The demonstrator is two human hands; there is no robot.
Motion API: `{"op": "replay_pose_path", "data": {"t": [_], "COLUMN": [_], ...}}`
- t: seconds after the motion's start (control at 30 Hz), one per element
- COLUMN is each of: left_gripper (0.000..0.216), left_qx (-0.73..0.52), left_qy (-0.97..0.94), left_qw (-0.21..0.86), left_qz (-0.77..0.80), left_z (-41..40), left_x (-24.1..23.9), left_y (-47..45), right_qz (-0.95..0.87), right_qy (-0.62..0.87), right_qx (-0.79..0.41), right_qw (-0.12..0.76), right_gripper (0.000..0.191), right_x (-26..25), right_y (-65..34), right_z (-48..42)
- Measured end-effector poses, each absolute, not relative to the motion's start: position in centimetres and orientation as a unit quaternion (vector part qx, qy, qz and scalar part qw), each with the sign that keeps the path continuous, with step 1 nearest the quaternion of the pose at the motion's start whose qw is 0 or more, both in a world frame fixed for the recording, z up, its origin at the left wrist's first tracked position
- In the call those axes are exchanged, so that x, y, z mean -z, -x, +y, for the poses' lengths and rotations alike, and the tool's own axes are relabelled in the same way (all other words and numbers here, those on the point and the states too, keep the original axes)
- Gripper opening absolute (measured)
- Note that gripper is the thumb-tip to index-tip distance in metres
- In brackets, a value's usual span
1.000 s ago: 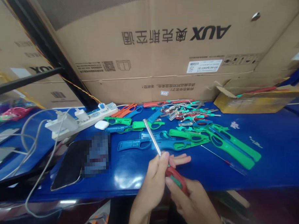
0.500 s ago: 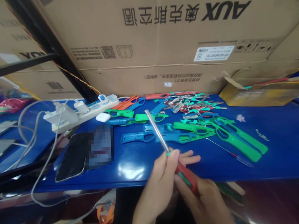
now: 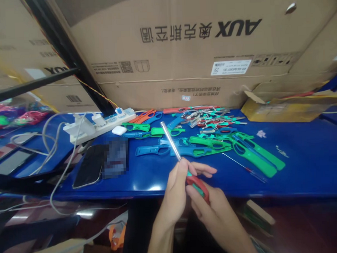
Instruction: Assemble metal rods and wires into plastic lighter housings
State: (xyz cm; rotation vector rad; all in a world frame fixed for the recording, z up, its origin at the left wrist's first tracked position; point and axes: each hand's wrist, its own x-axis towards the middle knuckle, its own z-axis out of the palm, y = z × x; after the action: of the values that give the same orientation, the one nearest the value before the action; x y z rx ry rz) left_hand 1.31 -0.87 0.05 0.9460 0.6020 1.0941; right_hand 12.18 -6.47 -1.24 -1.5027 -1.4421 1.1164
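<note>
A long-necked lighter (image 3: 171, 144) with a silver metal tube, a red handle and green parts points up and to the left, above the front of the table. My left hand (image 3: 177, 189) is closed around the base of the tube, some of its fingers stretched out to the right. Lower down, my right hand (image 3: 211, 210) wraps the red handle, and its palm hides the handle's end. Beyond the hands lie blue handle halves (image 3: 151, 150) and green handle halves (image 3: 255, 156). A thin screwdriver (image 3: 251, 171) with a clear red handle rests to the right.
At the back lies a pile of lighter tubes with wires (image 3: 209, 119), near a yellow-taped carton (image 3: 281, 109). On the left are a power strip (image 3: 110, 124), a white earbud case (image 3: 119, 130), a black phone (image 3: 88, 166) and loose cables. A big cardboard sheet (image 3: 165, 45) stands behind the table.
The camera view has tilted and shifted slightly. Both hands still hold the lighter; the left hand has moved a little up along the tube, and the right hand covers the handle's lower end.
</note>
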Motion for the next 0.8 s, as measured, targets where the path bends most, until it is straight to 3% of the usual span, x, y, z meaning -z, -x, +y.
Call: {"op": "replay_pose_path", "data": {"t": [0.2, 0.4, 0.53, 0.67, 0.8], "left_gripper": [0.046, 0.052, 0.051, 0.039, 0.039], "left_qx": [-0.487, -0.462, -0.47, -0.534, -0.544], "left_qy": [-0.446, -0.455, -0.471, -0.436, -0.341], "left_qw": [0.662, 0.694, 0.674, 0.626, 0.647], "left_qz": [0.354, 0.313, 0.321, 0.364, 0.412], "left_z": [-2.8, -4.7, -4.7, -3.0, -0.2], "left_x": [-1.5, -1.4, -0.8, -0.8, -1.1], "left_y": [-1.1, -2.2, -2.0, -1.3, -0.6], "right_qz": [-0.562, -0.469, -0.388, -0.383, -0.476], "right_qy": [0.538, 0.462, 0.465, 0.535, 0.508], "right_qx": [-0.511, -0.637, -0.675, -0.623, -0.607], "right_qw": [0.365, 0.401, 0.422, 0.423, 0.383], "right_gripper": [0.053, 0.065, 0.089, 0.084, 0.078], "right_x": [-0.5, -1.2, -0.6, -1.7, -2.5], "right_y": [-13.0, -13.3, -12.8, -11.0, -9.9], "right_z": [-7.0, -7.6, -6.8, -4.0, -1.6]}}
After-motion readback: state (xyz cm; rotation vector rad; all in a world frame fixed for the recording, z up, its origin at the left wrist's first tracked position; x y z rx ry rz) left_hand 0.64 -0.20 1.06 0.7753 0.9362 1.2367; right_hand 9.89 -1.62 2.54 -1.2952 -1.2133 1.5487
